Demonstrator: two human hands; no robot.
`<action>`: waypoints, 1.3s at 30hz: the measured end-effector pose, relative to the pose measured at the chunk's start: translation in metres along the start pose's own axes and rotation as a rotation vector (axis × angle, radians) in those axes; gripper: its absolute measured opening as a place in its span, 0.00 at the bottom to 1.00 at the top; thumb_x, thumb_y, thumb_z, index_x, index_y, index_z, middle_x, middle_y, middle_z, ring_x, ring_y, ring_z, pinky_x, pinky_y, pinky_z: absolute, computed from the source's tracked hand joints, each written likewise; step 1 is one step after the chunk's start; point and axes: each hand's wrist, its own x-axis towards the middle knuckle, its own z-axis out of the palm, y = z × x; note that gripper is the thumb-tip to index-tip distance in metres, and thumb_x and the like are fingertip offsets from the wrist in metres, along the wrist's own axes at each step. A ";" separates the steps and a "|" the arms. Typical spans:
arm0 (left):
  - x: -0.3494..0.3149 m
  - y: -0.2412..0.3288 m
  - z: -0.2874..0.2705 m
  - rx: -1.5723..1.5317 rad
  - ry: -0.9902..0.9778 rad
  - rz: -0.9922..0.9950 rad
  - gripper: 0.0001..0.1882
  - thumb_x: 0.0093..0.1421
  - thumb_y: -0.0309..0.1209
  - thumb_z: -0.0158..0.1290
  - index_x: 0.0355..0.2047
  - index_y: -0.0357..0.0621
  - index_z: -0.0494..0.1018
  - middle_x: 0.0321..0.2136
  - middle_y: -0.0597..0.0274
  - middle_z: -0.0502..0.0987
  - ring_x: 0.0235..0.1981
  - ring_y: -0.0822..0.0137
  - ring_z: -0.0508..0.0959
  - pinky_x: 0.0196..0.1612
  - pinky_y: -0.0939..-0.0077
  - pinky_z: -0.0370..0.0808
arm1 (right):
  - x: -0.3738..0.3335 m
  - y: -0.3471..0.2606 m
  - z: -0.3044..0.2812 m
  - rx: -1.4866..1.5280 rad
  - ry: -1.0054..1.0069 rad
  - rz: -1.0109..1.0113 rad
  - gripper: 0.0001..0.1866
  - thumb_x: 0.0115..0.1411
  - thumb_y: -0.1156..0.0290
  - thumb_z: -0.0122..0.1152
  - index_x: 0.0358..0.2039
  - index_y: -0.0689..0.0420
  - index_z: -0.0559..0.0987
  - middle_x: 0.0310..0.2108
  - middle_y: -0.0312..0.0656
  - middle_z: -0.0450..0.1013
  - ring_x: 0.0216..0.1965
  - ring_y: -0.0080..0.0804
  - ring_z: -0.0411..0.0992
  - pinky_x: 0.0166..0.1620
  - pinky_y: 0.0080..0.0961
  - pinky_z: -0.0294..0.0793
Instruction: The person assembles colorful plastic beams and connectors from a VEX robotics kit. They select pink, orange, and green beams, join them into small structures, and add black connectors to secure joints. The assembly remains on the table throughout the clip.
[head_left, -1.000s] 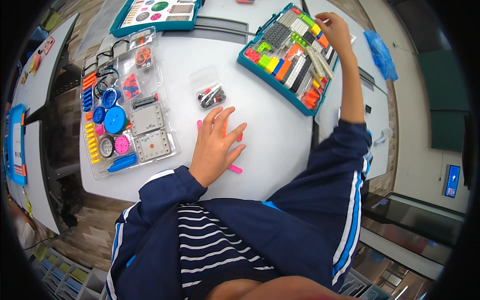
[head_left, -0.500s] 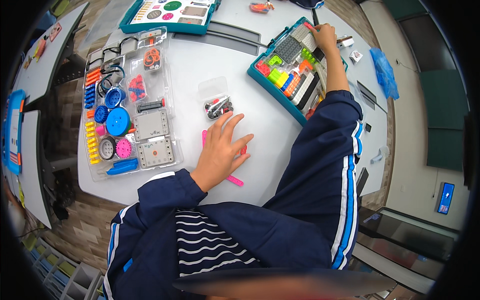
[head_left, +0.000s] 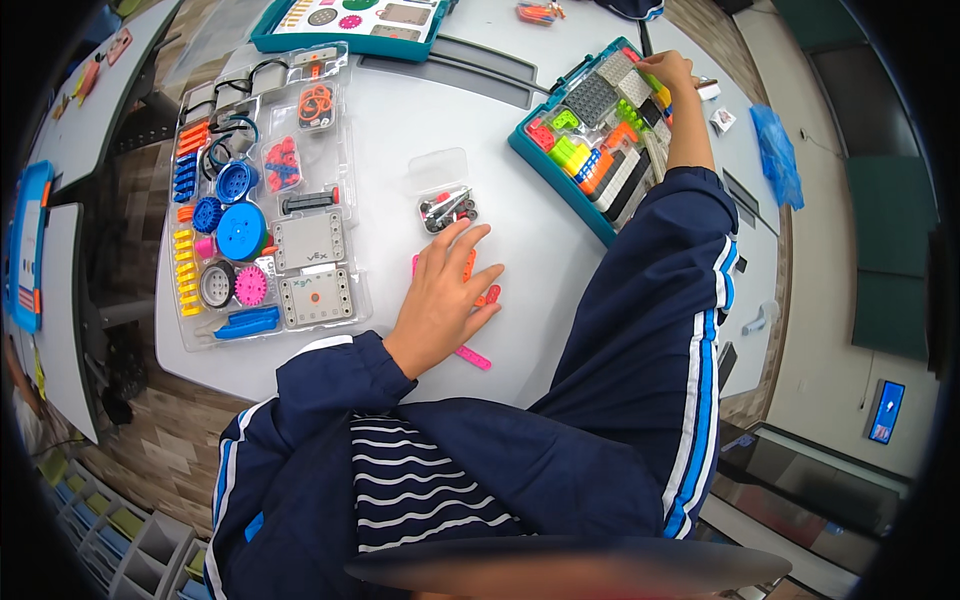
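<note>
My left hand hovers palm down over the table, fingers spread, nothing held. Partly hidden under it lie a pink beam and small orange-red connector pieces. Just beyond its fingertips stands a small clear lidded box, its lid up, with pins, shafts and dark rings inside. My right arm stretches to the far right, and my right hand is in the teal tray of plastic building parts. Its fingers are bent together beside the light grey plates; whatever they grip is too small to make out.
On the left, a clear plastic tray holds wheels, gears, cables and grey modules. A teal lid with a parts chart is at the back. Right of the teal tray are a small white box and a blue plastic bag.
My right hand has shifted slightly within the far end of the teal tray, and yellow parts now show beside it. My left hand stays spread in nearly the same place. The view has shifted slightly.
</note>
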 end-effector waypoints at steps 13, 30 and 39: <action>0.001 0.001 0.001 -0.044 -0.002 -0.011 0.24 0.52 0.30 0.70 0.51 0.46 0.80 0.66 0.49 0.65 0.70 0.43 0.59 0.67 0.48 0.65 | 0.048 0.036 0.037 0.204 0.003 0.059 0.16 0.64 0.49 0.64 0.48 0.38 0.88 0.55 0.47 0.80 0.71 0.55 0.54 0.68 0.62 0.51; 0.002 0.003 0.000 -0.015 -0.008 -0.026 0.28 0.52 0.33 0.70 0.55 0.50 0.78 0.66 0.51 0.65 0.70 0.44 0.59 0.66 0.46 0.65 | -0.010 0.032 0.016 0.498 0.129 -0.282 0.17 0.57 0.55 0.77 0.36 0.56 0.88 0.33 0.37 0.84 0.38 0.24 0.79 0.48 0.27 0.76; 0.004 0.004 -0.007 -0.055 0.028 -0.015 0.36 0.54 0.34 0.70 0.62 0.45 0.71 0.65 0.49 0.65 0.68 0.43 0.61 0.67 0.51 0.64 | -0.065 -0.023 -0.023 0.911 0.522 -0.226 0.11 0.57 0.65 0.75 0.37 0.56 0.88 0.29 0.36 0.83 0.34 0.25 0.80 0.42 0.24 0.78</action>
